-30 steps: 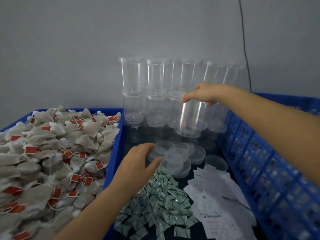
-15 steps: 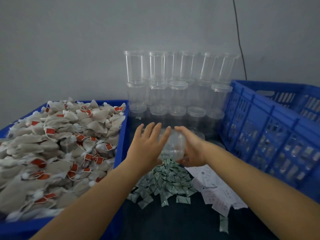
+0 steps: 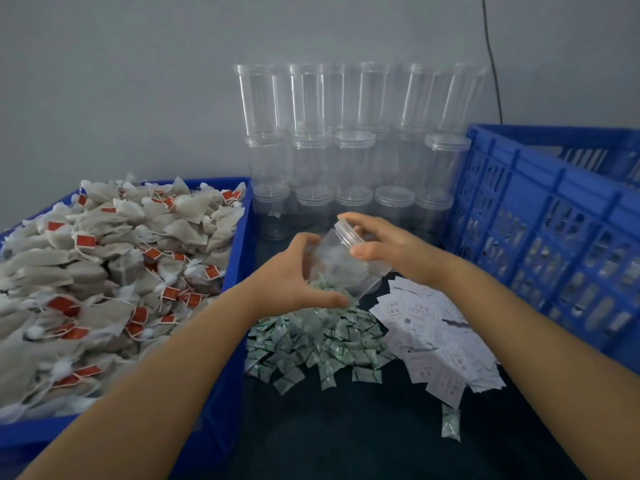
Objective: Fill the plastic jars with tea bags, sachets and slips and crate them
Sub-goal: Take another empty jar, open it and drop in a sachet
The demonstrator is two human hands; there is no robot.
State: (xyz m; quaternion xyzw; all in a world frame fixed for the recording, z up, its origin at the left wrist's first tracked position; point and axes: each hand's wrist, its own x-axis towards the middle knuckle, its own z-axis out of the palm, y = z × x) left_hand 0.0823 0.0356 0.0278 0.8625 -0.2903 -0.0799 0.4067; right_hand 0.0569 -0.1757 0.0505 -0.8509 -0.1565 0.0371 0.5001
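Nearest, on the dark tabletop [image 3: 346,427]: one stray green sachet [image 3: 451,423] lying alone, then a heap of green-and-white foil sachets [image 3: 318,341] – too many to count – and beside it on the right a fanned pile of white printed paper slips [image 3: 436,334]. Left, one blue plastic crate [image 3: 232,306] heaped with soft, pale pyramid-shaped tea bags [image 3: 104,271], each with a string and a red tag. Above the sachets, one clear plastic jar [image 3: 341,268] held between two hands, tilted, long axis running from lower right to upper left, capped end pointing up and away. Left hand [image 3: 298,275] curled round the jar's body, thumb underneath; right hand [image 3: 388,244] with fingers arched over the ribbed translucent lid [image 3: 348,232], thumb against the side. Inside the jar, only a pale blur. Right, one blue lattice-walled crate [image 3: 540,216], its contents unclear through the holes. Farthest, against the grey wall [image 3: 138,81], a stack of clear cylindrical jars [image 3: 353,143] in three tiers – about five across the front of each tier, more behind, the top tier without lids. One thin dark cable [image 3: 491,64] hanging down the wall.
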